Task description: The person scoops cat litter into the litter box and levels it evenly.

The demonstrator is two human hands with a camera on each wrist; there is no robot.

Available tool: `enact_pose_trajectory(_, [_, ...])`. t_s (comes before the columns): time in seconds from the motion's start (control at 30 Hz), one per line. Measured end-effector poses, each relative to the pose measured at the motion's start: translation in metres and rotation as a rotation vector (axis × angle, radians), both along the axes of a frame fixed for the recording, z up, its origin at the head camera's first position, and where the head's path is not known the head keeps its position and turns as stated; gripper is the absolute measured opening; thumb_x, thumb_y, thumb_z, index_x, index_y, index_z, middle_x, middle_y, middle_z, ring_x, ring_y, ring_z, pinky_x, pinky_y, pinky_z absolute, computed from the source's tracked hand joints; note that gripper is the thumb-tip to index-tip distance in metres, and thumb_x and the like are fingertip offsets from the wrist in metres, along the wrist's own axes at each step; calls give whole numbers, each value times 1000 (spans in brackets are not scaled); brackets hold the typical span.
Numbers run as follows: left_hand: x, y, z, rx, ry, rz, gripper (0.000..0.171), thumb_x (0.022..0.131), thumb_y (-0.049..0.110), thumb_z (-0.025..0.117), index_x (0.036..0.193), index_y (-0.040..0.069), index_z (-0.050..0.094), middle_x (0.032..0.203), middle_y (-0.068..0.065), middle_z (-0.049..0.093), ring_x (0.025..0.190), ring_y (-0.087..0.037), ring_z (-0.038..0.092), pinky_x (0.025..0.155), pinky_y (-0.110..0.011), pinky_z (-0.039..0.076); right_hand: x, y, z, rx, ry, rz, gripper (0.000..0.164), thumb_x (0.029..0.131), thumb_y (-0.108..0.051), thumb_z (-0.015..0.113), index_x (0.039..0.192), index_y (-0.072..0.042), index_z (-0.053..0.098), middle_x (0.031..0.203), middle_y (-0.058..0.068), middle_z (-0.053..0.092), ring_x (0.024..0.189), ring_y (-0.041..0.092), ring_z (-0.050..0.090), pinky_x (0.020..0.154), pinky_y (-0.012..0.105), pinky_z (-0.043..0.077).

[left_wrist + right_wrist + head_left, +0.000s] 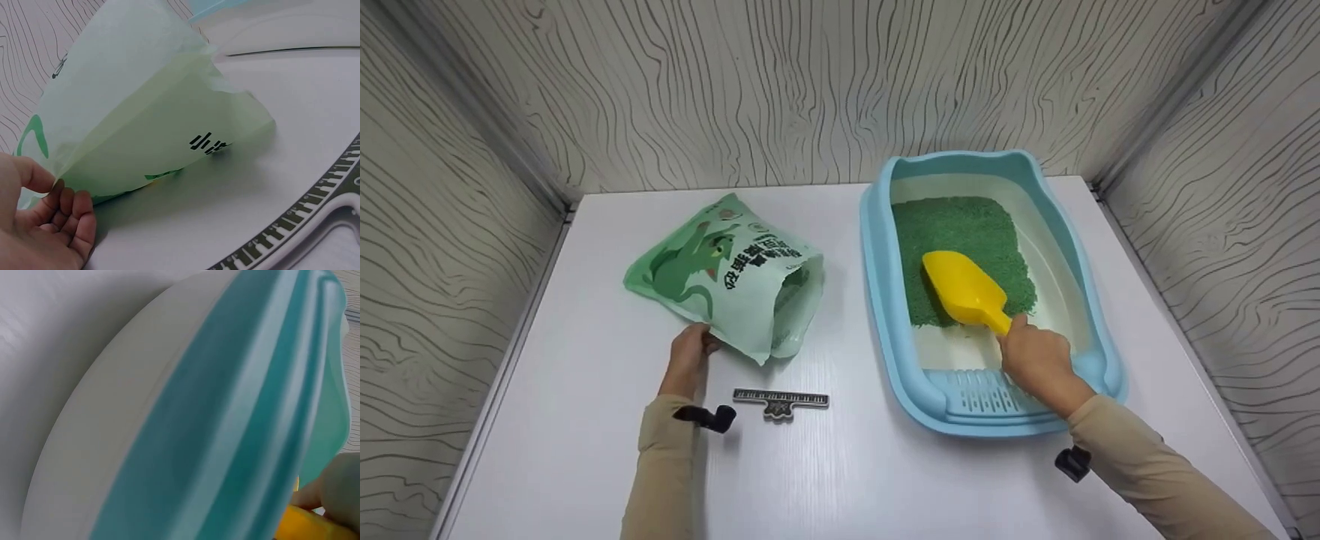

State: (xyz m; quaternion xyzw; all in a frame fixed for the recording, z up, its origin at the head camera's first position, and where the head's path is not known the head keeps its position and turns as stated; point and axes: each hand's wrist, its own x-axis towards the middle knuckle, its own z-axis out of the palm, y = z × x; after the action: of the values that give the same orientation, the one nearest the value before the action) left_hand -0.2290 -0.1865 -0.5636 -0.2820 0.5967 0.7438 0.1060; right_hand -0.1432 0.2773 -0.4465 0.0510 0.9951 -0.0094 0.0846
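In the head view my left hand (688, 358) pinches the near edge of a green cat litter bag (742, 281). The bag lies on its side with its torn mouth towards the right. The left wrist view shows thumb and fingers (38, 174) gripping the bag's seam. My right hand (1039, 364) grips the handle of a yellow scoop (964, 289). The scoop's bowl rests over green litter (960, 225) inside a blue litter box (879, 300). In the right wrist view the box's side hides most of the scoop (306, 526) and part of the hand (340, 495).
A dark metal ruler clip (780, 401) lies on the white table (825, 480), in front of the bag. Wood-patterned panels (810, 90) stand at the back and both sides. The litter box has a perforated step (982, 394) at its near end.
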Motion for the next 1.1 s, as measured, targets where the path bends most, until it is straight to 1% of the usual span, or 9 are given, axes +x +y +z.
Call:
enact_pose_trajectory(0.1, [0,1,0,-4,-3,2,18,92,6,45,76,10,50,63,4,51,63,-8,51,60,-18,44,2,1,-3,6,24,21,30,96,-22,52,93,7,44,65,19,53,56,36,58,46,44,44])
enact_pose_trajectory(0.2, [-1,2,-1,2,1,9,19,91,5,45,74,11,51,62,4,51,62,-8,51,60,-18,44,7,4,-2,-11,-2,4,27,96,-19,51,96,6,42,67,19,52,56,35,56,45,42,42])
enact_pose_trajectory(0.33, [0,2,-1,30,19,13,18,91,3,44,75,10,50,63,5,50,63,-8,51,60,-18,43,11,17,5,-51,-29,-8,26,96,-18,51,99,6,41,70,18,50,56,30,51,46,38,39])
enact_pose_trajectory(0.4, [0,1,-1,36,26,15,19,91,3,43,75,10,50,64,4,50,63,-9,51,60,-18,43,11,27,9,-71,-32,11,25,95,-18,51,100,5,42,72,16,49,57,28,48,47,36,38])
enact_pose_trajectory(0.53, [1,1,0,23,22,-1,17,91,4,43,77,9,49,64,4,50,64,-8,51,61,-18,44,12,47,16,-90,-46,83,26,95,-20,52,106,2,43,76,13,50,60,23,45,51,31,37])
enact_pose_trajectory(0.63, [1,1,1,3,11,-17,16,93,6,43,79,9,49,64,5,50,64,-8,50,63,-18,44,14,59,20,-81,-56,125,28,94,-20,54,110,1,44,78,13,52,61,22,45,51,30,38])
enact_pose_trajectory(0.7, [0,1,1,-5,2,-23,17,93,7,42,78,10,49,64,5,50,65,-8,49,64,-18,44,15,65,23,-68,-53,133,29,93,-18,57,112,1,44,78,14,52,61,23,45,50,30,39])
enact_pose_trajectory(0.9, [1,0,1,-14,-2,-26,16,93,8,42,79,11,50,64,7,50,66,-7,50,65,-18,44,17,74,33,-12,-1,122,35,87,-11,63,114,2,45,79,19,52,61,25,45,47,31,39])
enact_pose_trajectory(1.1, [1,1,2,-31,-10,-21,11,92,8,42,82,9,47,66,6,48,67,-8,48,65,-18,44,16,77,40,5,22,100,34,82,-5,63,111,1,45,78,22,52,59,25,45,45,31,38])
